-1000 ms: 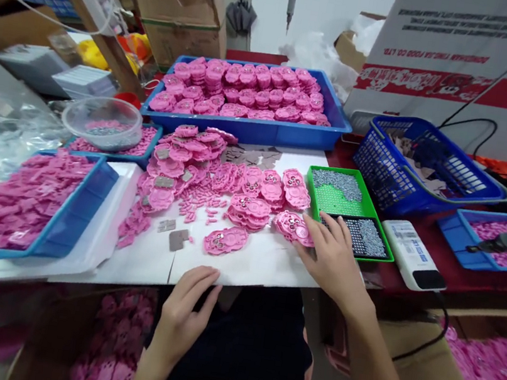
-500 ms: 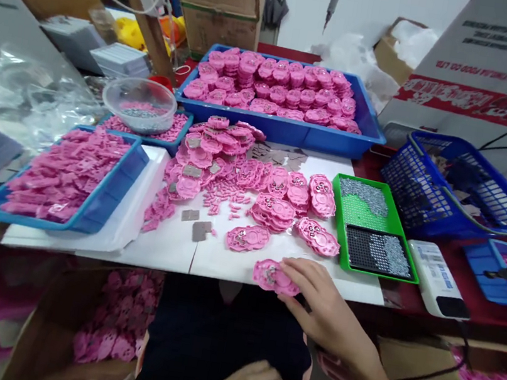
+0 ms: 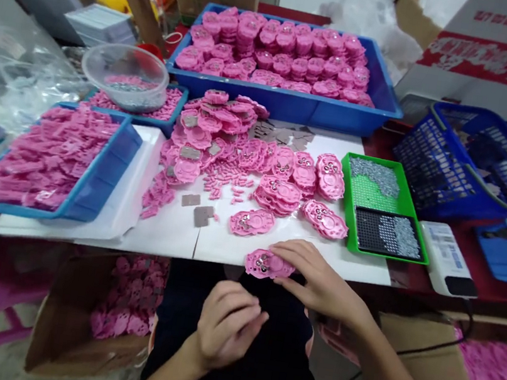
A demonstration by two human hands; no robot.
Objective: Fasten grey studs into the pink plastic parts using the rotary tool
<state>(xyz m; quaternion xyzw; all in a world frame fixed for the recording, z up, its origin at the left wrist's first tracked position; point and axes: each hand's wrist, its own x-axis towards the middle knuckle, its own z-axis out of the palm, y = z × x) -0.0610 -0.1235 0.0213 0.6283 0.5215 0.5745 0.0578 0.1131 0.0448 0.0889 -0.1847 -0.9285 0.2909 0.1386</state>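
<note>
At the table's front edge my right hand (image 3: 316, 279) pinches a pink plastic casing (image 3: 261, 263) by its right end; small metal parts show on the casing's upper face. My left hand (image 3: 228, 323) hovers above my lap, just below and left of that casing and apart from it. Its fingers are curled in, so anything inside them is hidden. Closest on the white table covering lies another single pink casing (image 3: 252, 222). Behind it are stacked casings (image 3: 277, 195) with metal parts, and small pink pegs (image 3: 226, 181) are scattered to their left.
A blue tray (image 3: 285, 103) of stacked casings stands at the back. On the right are a green tray (image 3: 350, 198) of small metal pieces, a white device (image 3: 445, 260) and a blue basket (image 3: 478, 185). At left, a blue bin (image 3: 103, 174) holds pink parts. Grey plates (image 3: 203, 215) lie mid-table.
My left hand has risen from my lap toward the casing, its fingers curling. My right hand still holds the casing, now slightly further left. The camera view has tilted downward.
</note>
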